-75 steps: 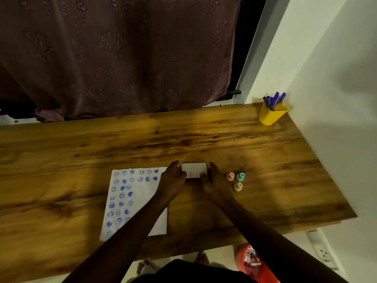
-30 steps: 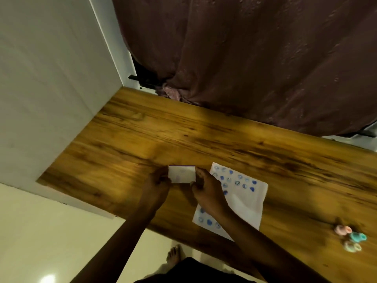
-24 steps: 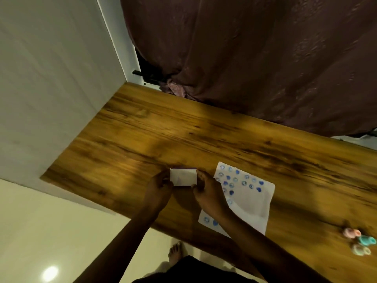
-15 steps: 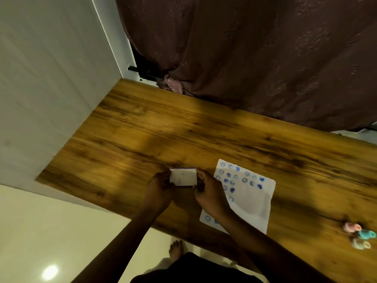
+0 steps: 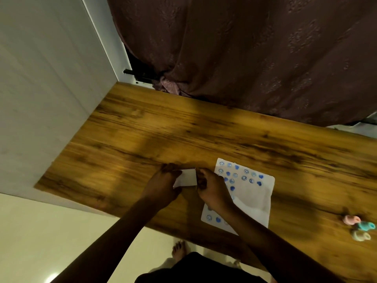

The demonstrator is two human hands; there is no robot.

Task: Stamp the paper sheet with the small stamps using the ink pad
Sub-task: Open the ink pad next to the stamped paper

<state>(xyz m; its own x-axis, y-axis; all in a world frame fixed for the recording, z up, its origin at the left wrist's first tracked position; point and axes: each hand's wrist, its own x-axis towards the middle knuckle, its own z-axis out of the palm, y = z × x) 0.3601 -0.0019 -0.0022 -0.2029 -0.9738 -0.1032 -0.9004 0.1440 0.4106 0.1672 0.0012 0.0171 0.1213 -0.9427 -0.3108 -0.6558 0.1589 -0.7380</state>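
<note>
Ink pad held over tabletop
Left hand [image 5: 163, 186] and right hand [image 5: 212, 190] grip the white ink pad [image 5: 186, 180] beside the stamped paper sheet [image 5: 251, 193].

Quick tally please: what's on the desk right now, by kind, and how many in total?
Small stamps: 3, pink, teal, pale green
Stamped paper sheet: 1
White ink pad, held between left hand and right hand: 1
Total: 5

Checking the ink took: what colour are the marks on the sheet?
Blue, faces and hearts, on the white sheet; only the head view shows it.
</note>
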